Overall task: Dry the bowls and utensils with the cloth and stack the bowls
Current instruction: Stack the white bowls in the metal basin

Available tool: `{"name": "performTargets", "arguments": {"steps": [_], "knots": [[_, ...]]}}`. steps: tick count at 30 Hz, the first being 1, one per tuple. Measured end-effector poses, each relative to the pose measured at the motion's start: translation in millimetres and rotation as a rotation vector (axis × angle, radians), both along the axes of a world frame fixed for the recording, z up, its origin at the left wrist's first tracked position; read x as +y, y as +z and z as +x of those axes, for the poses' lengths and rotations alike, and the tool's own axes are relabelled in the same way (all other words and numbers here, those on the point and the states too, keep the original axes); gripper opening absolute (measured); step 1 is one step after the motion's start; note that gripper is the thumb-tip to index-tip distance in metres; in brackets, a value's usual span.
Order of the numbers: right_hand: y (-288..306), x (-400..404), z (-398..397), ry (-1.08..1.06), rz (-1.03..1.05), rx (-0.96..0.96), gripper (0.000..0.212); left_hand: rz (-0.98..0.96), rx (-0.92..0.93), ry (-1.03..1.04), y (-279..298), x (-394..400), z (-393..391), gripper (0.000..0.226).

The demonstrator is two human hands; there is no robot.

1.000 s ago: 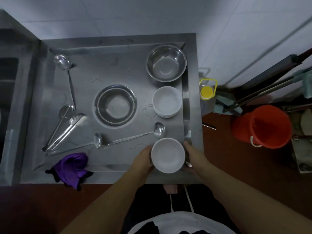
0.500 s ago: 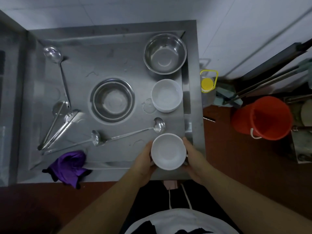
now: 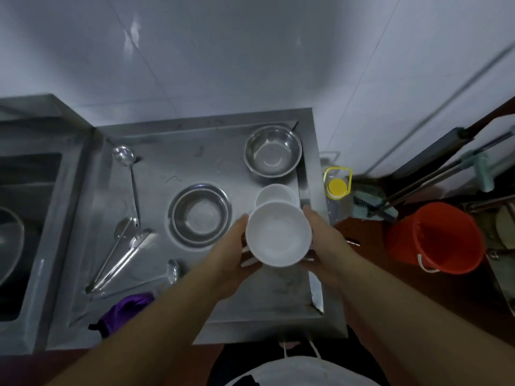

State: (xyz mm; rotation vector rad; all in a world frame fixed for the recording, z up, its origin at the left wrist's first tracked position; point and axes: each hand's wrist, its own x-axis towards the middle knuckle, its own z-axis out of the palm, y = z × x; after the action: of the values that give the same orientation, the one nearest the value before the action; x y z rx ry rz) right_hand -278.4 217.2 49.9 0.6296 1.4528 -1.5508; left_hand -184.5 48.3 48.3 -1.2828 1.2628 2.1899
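White bowl (image 3: pixel 278 237) is up in the air, mouth facing straight up at the camera, round, so no long axis to call. It hangs above the steel drainboard (image 3: pixel 178 168), near its right edge, partly covering the white stack (image 3: pixel 274 194) that sits just behind it. Both hands are on it. Left hand (image 3: pixel 227 256) cups the bowl's left side, thumb up along the rim, fingers curled underneath with pale tips showing below the bowl. Right hand (image 3: pixel 324 247) grips the right side, thumb on the rim, fingers wrapped under and mostly hidden.

Behind the stack, in the drainboard's far right corner, a steel bowl (image 3: pixel 273 151) sits mouth up. A second, rimmed steel bowl (image 3: pixel 200 215) sits mid-board, left of the held one, mouth up too. On the board's left half, a long ladle (image 3: pixel 131 179) points away from the person, bowl end far. Tongs (image 3: pixel 119 260) lie slanted just nearer. Another ladle (image 3: pixel 156 278) lies close to the front edge, partly under the left forearm. Purple cloth (image 3: pixel 122 310) is bunched at the front left corner, half covered by that arm.

No readable writing anywhere; the frame is dim and slightly blurred.
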Motion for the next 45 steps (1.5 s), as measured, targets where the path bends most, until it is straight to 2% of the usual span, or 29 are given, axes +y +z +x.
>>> {"name": "performTargets", "arguments": {"steps": [4,8,13,15,19,25,30,33,38,45], "knots": [[21,-28,-43,-0.05,-0.016,0.053,0.046,-0.039,-0.011,0.006,19,-29,-57,0.042],[35,-55,-92,-0.062,0.022,0.066,0.042,-0.068,-0.028,-0.05,22,-56,-113,0.061],[35,-83,-146,-0.112,0.016,0.038,0.026,-0.054,-0.006,-0.051,16,-78,-173,0.073],[29,-93,-163,-0.133,0.013,0.034,0.027,-0.056,0.003,-0.054,8,-85,-194,0.065],[4,-108,-195,-0.163,0.056,0.053,0.042,-0.078,-0.006,-0.054,-16,-98,-230,0.052],[-38,-124,-227,-0.19,0.101,0.04,0.035,-0.097,-0.019,-0.046,-55,-103,-265,0.036],[-71,-137,-242,-0.165,0.109,0.004,0.06,-0.074,-0.002,-0.062,-85,-107,-281,0.042],[-83,-141,-246,-0.172,0.144,0.008,0.054,-0.043,0.01,-0.106,-98,-108,-288,0.049],[-100,-147,-254,-0.174,0.161,0.02,0.045,-0.088,-0.031,-0.067,-104,-108,-295,0.042],[-107,-154,-259,-0.138,0.234,0.056,0.053,-0.131,-0.088,-0.011,-95,-110,-296,0.034]]}}
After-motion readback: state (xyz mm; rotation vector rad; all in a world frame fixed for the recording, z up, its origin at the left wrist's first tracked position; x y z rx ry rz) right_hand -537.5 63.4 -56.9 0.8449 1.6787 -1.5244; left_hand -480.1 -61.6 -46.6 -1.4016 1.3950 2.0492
